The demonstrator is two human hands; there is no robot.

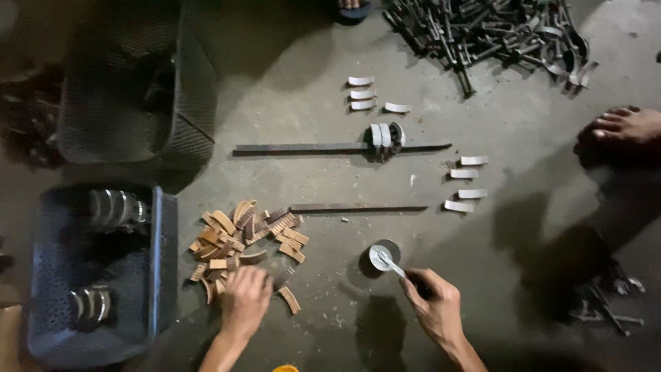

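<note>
My left hand reaches down onto the near edge of a pile of curved brown lining pieces on the concrete floor; its fingers curl over the pieces. My right hand grips a small brush by its dark handle. The brush tip rests in a small round tin of pale paste just left of the hand. Beyond lie two long dark metal bars. A few curved silvery metal shoes straddle the far bar.
Loose silvery curved shoes lie in two groups. A blue basket at left holds stacked metal shoes; a dark basket stands behind it. A heap of dark metal parts fills the top right. Another person's bare foot rests at right.
</note>
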